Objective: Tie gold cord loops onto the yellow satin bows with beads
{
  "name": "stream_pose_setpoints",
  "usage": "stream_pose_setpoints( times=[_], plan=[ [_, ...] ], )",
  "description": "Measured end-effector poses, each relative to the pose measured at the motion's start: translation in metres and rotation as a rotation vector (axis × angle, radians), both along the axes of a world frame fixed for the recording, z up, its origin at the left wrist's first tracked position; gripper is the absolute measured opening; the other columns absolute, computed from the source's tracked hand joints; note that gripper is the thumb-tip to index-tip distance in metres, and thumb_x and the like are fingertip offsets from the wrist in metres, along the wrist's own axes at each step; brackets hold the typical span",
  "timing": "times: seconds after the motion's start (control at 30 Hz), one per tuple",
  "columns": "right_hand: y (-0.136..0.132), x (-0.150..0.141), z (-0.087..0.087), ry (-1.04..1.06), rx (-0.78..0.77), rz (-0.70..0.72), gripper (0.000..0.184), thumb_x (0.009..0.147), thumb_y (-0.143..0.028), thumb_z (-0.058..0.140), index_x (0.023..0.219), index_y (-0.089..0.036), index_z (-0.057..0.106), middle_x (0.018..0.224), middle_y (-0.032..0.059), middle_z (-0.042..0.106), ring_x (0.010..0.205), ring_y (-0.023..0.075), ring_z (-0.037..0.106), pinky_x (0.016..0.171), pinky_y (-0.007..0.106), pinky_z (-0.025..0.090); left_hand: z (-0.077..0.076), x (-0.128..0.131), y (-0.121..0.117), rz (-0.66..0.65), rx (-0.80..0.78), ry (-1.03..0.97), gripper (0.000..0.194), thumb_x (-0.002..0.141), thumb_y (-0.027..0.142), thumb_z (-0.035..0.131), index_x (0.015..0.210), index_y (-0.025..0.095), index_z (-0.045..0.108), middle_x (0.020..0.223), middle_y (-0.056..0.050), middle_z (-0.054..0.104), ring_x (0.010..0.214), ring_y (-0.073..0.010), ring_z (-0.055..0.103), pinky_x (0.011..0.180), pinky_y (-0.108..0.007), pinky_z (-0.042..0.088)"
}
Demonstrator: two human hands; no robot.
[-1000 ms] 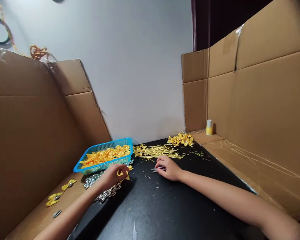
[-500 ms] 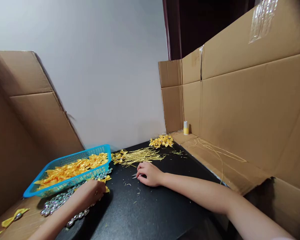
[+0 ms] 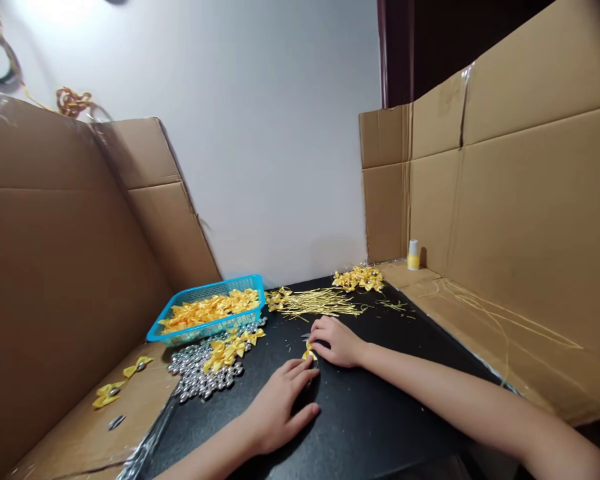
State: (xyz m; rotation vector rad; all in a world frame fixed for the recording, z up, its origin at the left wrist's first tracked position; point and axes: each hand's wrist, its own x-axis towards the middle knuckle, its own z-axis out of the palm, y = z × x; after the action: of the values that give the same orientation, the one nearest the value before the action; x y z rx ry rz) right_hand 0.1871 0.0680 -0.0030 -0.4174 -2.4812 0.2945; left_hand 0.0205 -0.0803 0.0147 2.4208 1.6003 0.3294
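Yellow bow [image 3: 309,355] touches the left hand [image 3: 285,405].

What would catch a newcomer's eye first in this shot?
Probably the bright blue basket on the left, heaped with yellow bows. Next, the silver beads spread in front of it, with more bows on top. Then the two hands, left and right, meeting over a small yellow piece.

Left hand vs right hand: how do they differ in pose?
Left hand is spread, thumb apart, fingertips at a yellow bow; right hand is curled, with a small metal blade showing past its fingers.
Left hand is nearer the camera; right hand is nearer the gold strands.
Shared: both are low over the black tabletop.
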Motion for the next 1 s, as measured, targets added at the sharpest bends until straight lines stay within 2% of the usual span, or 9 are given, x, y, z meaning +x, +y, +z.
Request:
stream_pose_setpoints(
  times=[0.1, 0.17, 0.3, 0.4, 0.5, 0.63, 0.8, 0.9, 1.0],
  plan=[
    [-0.004, 0.006, -0.001, 0.012, -0.045, -0.110, 0.019, 0.090, -0.021, 0.053, 0.100, -0.016, 0.067, 0.098, 0.0077, 0.063, 0.096, 0.0220, 0.051, 0.089, 0.041, 0.038, -0.008, 0.014, 0.000, 0.008, -0.041, 0.018, 0.067, 0.086, 0.054, 0.050, 0.145, 0.025, 0.035, 0.157, -0.012, 0.024, 0.144, -0.0329, 0.019, 0.116, -0.054, 0.022],
    [-0.006, 0.009, -0.002, 0.005, -0.075, -0.162, 0.021, 0.090, -0.023, 0.053, 0.105, -0.017, 0.067, 0.101, 0.0084, 0.063, 0.100, 0.0241, 0.050, 0.088, 0.044, 0.037, -0.009, 0.021, 0.003, -0.024, -0.064, 0.025, 0.073, 0.085, 0.058, 0.049, 0.147, 0.025, 0.030, 0.158, -0.012, 0.017, 0.145, -0.0345, 0.012, 0.116, -0.060, 0.014],
    [-0.003, 0.012, -0.004, -0.002, -0.141, -0.213, 0.015, 0.089, -0.019, 0.055, 0.093, -0.022, 0.069, 0.101, 0.0054, 0.063, 0.101, 0.0229, 0.050, 0.088, 0.041, 0.036, -0.004, 0.029, 0.017, -0.111, -0.059, 0.028, 0.078, 0.084, 0.061, 0.050, 0.149, 0.027, 0.025, 0.158, -0.012, 0.018, 0.145, -0.0354, 0.013, 0.112, -0.066, 0.006],
    [0.004, 0.011, -0.008, 0.042, -0.212, -0.291, 0.013, 0.086, -0.014, 0.056, 0.083, -0.019, 0.067, 0.096, 0.0042, 0.065, 0.099, 0.0216, 0.053, 0.087, 0.038, 0.038, 0.000, 0.028, 0.031, -0.117, -0.060, 0.042, 0.078, 0.085, 0.062, 0.048, 0.149, 0.025, 0.024, 0.158, -0.012, 0.018, 0.145, -0.0345, 0.015, 0.111, -0.067, 0.003],
    [0.011, 0.013, -0.011, 0.102, -0.278, -0.379, 0.012, 0.085, -0.013, 0.055, 0.081, -0.018, 0.065, 0.090, 0.0043, 0.066, 0.094, 0.0205, 0.055, 0.085, 0.036, 0.040, 0.001, 0.024, 0.040, -0.123, -0.063, 0.042, 0.077, 0.086, 0.062, 0.047, 0.150, 0.026, 0.022, 0.158, -0.011, 0.019, 0.144, -0.0332, 0.017, 0.110, -0.067, -0.002],
    [0.017, 0.022, -0.011, 0.142, -0.320, -0.426, 0.014, 0.084, -0.012, 0.054, 0.086, -0.018, 0.066, 0.093, 0.0049, 0.065, 0.095, 0.0200, 0.055, 0.087, 0.035, 0.039, 0.000, 0.019, 0.040, -0.144, -0.052, 0.021, 0.075, 0.087, 0.061, 0.047, 0.150, 0.029, 0.021, 0.157, -0.009, 0.022, 0.145, -0.0331, 0.016, 0.109, -0.067, -0.008],
    [0.019, 0.032, -0.008, 0.129, -0.345, -0.399, 0.008, 0.075, -0.015, 0.062, 0.076, -0.020, 0.068, 0.093, 0.0046, 0.064, 0.100, 0.0250, 0.053, 0.088, 0.042, 0.036, -0.006, 0.015, 0.037, -0.112, 0.032, -0.016, 0.071, 0.086, 0.056, 0.051, 0.147, 0.027, 0.028, 0.156, -0.009, 0.027, 0.144, -0.0349, 0.016, 0.110, -0.069, -0.003],
    [0.022, 0.032, -0.006, 0.159, -0.362, -0.375, 0.005, 0.073, -0.016, 0.065, 0.069, -0.019, 0.066, 0.091, 0.0050, 0.064, 0.099, 0.0257, 0.052, 0.088, 0.043, 0.035, -0.011, 0.011, 0.043, 0.040, 0.200, -0.086, 0.052, 0.087, 0.042, 0.055, 0.136, 0.026, 0.046, 0.148, -0.010, 0.041, 0.140, -0.0332, 0.028, 0.111, -0.066, 0.006],
    [0.024, 0.032, -0.003, 0.208, -0.413, -0.337, 0.007, 0.074, -0.017, 0.063, 0.068, -0.017, 0.065, 0.084, 0.0048, 0.065, 0.089, 0.0219, 0.055, 0.084, 0.037, 0.039, -0.012, 0.006, 0.051, 0.212, 0.348, -0.217, 0.030, 0.082, 0.030, 0.061, 0.112, 0.024, 0.064, 0.128, -0.010, 0.059, 0.124, -0.0306, 0.047, 0.110, -0.061, 0.019]
  ],
)
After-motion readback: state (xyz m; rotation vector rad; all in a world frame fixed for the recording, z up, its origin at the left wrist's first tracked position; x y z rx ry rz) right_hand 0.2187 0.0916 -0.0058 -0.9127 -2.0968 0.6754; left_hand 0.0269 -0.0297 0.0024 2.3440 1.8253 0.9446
